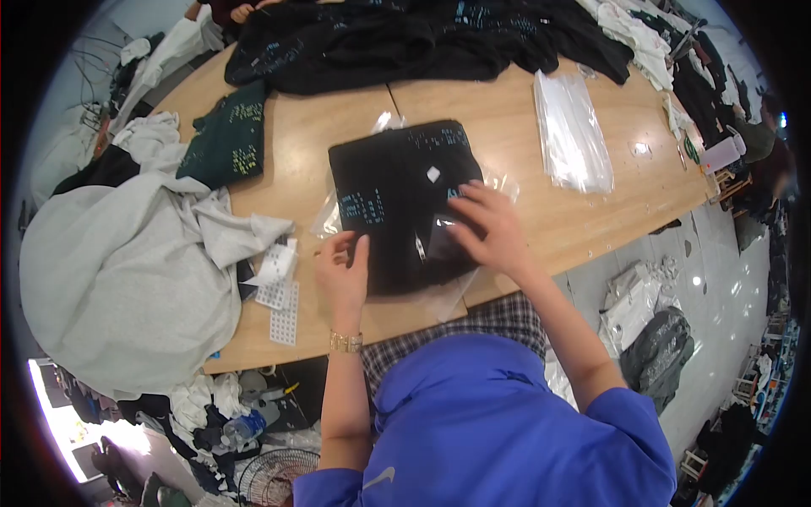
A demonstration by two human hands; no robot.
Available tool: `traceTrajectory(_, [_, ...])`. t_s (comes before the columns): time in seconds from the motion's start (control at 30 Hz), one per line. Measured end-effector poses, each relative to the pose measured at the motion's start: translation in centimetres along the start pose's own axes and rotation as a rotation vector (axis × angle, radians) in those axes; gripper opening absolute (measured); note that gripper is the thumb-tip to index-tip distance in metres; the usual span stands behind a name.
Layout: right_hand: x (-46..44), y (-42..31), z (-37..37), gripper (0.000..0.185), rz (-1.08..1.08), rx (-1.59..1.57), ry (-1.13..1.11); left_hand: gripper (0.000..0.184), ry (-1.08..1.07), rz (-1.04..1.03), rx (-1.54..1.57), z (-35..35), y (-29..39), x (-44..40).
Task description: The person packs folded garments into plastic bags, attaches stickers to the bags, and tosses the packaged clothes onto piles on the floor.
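Note:
A folded black garment (384, 173) with blue print lies on the table in front of me, clear plastic (327, 218) showing from under its edges. My left hand (342, 275) is at its lower left edge, fingers loosely bent and thumb apart, with nothing visible between them. Over its right side, my right hand (494, 230) has its fingers spread. A small white tag (433, 175) rests on the cloth, and a shiny clear patch (443, 237) shows beside my right fingers.
Clear plastic bags (574, 131) are stacked at the right on the table (515, 110). Black printed garments (363, 46) lie along the far side. A folded dark green garment (224, 135), a grey garment (127, 270) and sticker sheets (284, 313) are on the left. Scissors (691, 150) lie far right.

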State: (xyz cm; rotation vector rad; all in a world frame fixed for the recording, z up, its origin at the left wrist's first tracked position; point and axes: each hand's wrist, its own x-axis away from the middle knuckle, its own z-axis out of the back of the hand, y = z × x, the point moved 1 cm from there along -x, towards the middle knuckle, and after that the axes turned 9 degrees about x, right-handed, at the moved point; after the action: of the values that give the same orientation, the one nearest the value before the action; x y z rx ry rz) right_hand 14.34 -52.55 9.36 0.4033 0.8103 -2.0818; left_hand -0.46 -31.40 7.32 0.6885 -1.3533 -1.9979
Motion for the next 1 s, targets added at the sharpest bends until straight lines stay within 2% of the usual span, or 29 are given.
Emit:
traceTrajectory(0.03, [-0.6,1.4,-0.2,0.042,-0.088,0.077,0.056,0.043,0.104,-0.068,-0.146,0.6,-0.1,-0.6])
traceTrajectory(0.07, [-0.8,3.2,-0.9,0.047,-0.243,0.008,0.048,0.051,0.098,-0.115,-0.153,0.7,-1.6,-1.5])
traceTrajectory(0.1, [-1.2,4.8,-1.8,0.052,-0.393,-0.066,0.038,0.051,0.062,-0.004,-0.124,0.2,-3.4,-2.2])
traceTrajectory(0.17, [-2.1,6.7,-2.7,0.061,-0.821,-0.298,-0.38,0.051,-0.158,0.026,0.216,-1.1,-5.2,-3.9])
traceTrajectory(0.23, [-2.2,7.0,-3.1,0.065,-0.881,-0.758,-0.434,0.048,-0.293,0.284,0.353,-1.8,-7.1,-5.1])
traceTrajectory(0.3, [-2.1,8.0,-3.9,0.061,-0.962,-1.027,-0.445,0.047,-0.38,0.482,0.582,-1.9,-7.7,-6.2])
traceTrajectory(0.37, [-2.6,7.8,-3.2,0.057,-1.186,-1.295,-0.592,0.049,-0.452,0.657,0.715,-1.4,-5.5,-6.1])
traceTrajectory(0.43, [-2.7,7.7,-2.0,0.056,-1.028,-1.348,-0.575,0.051,-0.492,0.645,0.708,-0.5,-2.4,-5.8])
traceTrajectory(0.5, [-2.3,7.5,-1.3,0.059,-0.87,-1.336,-0.564,0.057,-0.532,0.647,0.694,-0.4,-2.7,-5.8])
traceTrajectory(0.6, [0.0,10.2,-5.6,0.066,-0.79,-0.837,-0.559,0.063,-0.476,0.572,0.533,-1.0,-0.9,-4.4])
traceTrajectory(0.63, [0.7,10.8,-6.9,0.077,-0.778,-0.89,-0.468,0.063,-0.434,0.513,0.498,-1.5,-1.4,-4.3])
traceTrajectory(0.7, [0.8,11.4,-7.5,0.084,-0.661,-0.83,-0.367,0.065,-0.357,0.399,0.426,-2.6,-2.7,-4.4])
traceTrajectory(0.73, [0.0,10.5,-6.7,0.082,-0.69,-0.901,-0.367,0.043,-0.301,0.36,0.446,-2.9,-2.3,-4.2])
traceTrajectory(0.83, [-1.0,8.4,-4.7,0.077,-0.78,-1.029,-0.387,0.042,-0.348,0.482,0.381,-2.7,-2.9,-4.5])
traceTrajectory(0.9, [-1.5,8.2,-4.4,0.074,-0.792,-1.0,-0.419,0.041,-0.318,0.41,0.391,-2.7,-2.5,-4.6])
traceTrajectory(0.97, [-1.2,9.8,-5.4,0.07,-0.691,-0.803,-0.508,0.043,-0.301,0.395,0.466,-3.0,-3.6,-4.3])
traceTrajectory(1.0, [-1.6,9.7,-5.3,0.069,-0.634,-0.706,-0.549,0.046,-0.268,0.333,0.389,-3.2,-3.9,-4.2])
